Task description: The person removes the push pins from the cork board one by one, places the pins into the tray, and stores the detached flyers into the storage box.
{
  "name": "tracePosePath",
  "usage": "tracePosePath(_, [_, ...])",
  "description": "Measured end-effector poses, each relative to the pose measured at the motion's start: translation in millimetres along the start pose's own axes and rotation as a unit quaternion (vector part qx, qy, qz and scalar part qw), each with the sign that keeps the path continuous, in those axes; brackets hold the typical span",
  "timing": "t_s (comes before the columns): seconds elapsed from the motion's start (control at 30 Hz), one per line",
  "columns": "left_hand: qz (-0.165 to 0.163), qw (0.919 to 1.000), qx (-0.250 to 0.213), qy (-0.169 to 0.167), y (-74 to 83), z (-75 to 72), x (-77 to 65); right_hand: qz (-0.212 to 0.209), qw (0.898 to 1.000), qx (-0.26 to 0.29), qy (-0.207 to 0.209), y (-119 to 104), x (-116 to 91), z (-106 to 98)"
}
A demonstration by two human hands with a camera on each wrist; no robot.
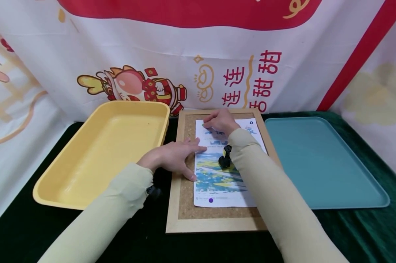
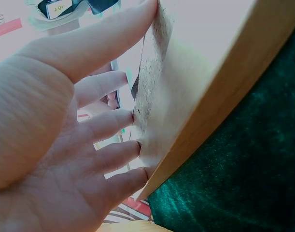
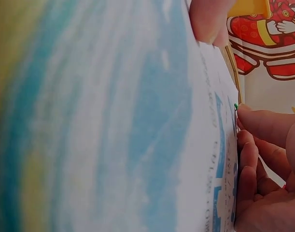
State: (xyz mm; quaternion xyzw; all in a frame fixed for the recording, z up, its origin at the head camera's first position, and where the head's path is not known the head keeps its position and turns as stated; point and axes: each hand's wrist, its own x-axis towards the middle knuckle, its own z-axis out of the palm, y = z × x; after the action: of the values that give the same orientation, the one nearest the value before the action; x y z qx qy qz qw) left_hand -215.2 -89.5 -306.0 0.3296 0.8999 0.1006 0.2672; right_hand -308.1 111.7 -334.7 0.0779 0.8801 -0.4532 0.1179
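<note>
At the near side, the table is covered by a dark green velvety cloth (image 1: 145,241). On it a rectangular cork board with a pale wooden frame (image 1: 214,226) is laid, and on the cork lies a white paper sheet printed in blue and yellow (image 1: 214,182), marked near its near left corner by a round purple dot (image 1: 211,200). The paper's left edge is touched by the left hand (image 1: 173,155), its fingers spread and nothing grasped. The board is flanked by a deep yellow plastic tray (image 1: 102,146) on the left and a shallow blue tray (image 1: 326,160) on the right. Farther off, at the paper's far left corner, a small green piece (image 3: 235,106) is held at the thumb tip of the right hand (image 1: 222,122), whose other fingers are curled. Beyond hangs a white printed cloth (image 1: 145,40).
</note>
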Motion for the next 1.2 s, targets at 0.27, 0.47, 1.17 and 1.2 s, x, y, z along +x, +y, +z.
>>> tracePosePath(0.27, [0.005, 1.0000, -0.001, -0.001, 0.1, -0.2, 0.0, 0.009, 1.000, -0.004, 0.005, -1.0, 0.5, 0.2])
tracePosePath(0.47, [0.004, 1.0000, 0.001, -0.002, 0.5, -0.8, 0.3, -0.001, 1.000, -0.004, 0.016, -0.1, 0.5, 0.9])
tracePosePath(1.17, [0.002, 0.9999, -0.013, -0.003, -0.4, 0.9, 1.2, 0.000, 1.000, -0.016, 0.014, 0.1, 2.3, 4.2])
tracePosePath(1.2, [0.002, 0.9999, -0.014, -0.003, -0.4, 1.0, 1.0, 0.001, 1.000, -0.016, 0.013, -0.2, 1.8, 4.1])
